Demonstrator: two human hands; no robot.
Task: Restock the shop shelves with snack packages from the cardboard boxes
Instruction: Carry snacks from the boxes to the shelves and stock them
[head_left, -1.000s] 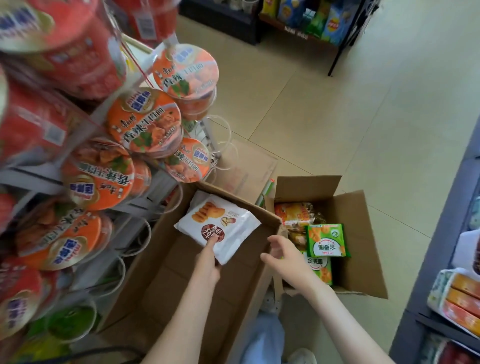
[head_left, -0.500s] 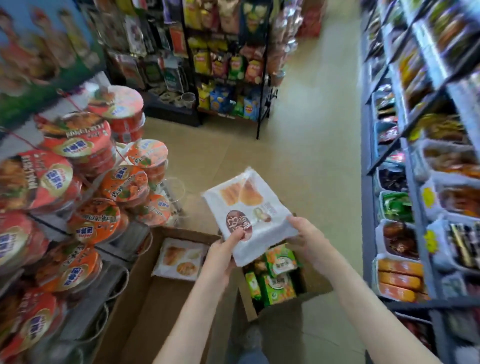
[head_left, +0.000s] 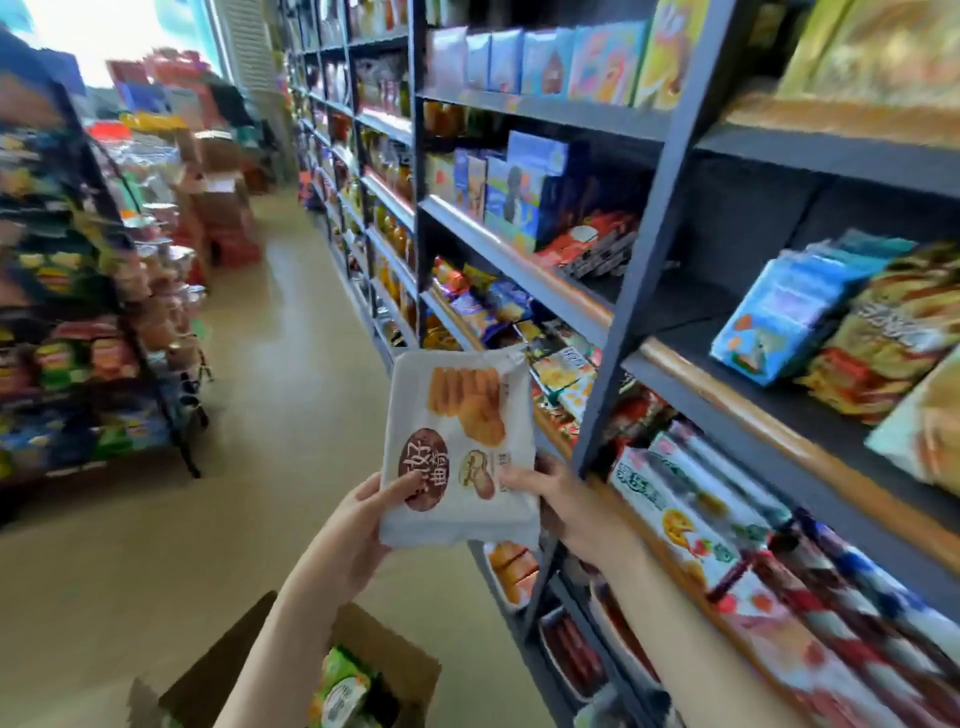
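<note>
Beside the shelves (head_left: 613, 312), left hand (head_left: 358, 535) and right hand (head_left: 561, 499) both clamp a white packet (head_left: 460, 452), upright, above the box (head_left: 384, 670).

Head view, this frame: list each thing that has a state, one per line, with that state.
White snack bag: sealed, upright, lifted in front of the shelves, held by both hands.
Left hand: gripping the bag's lower left edge.
Right hand: gripping the bag's lower right edge.
Cardboard box: open on the floor, green packets inside.
Shelves: mostly stocked.
</note>
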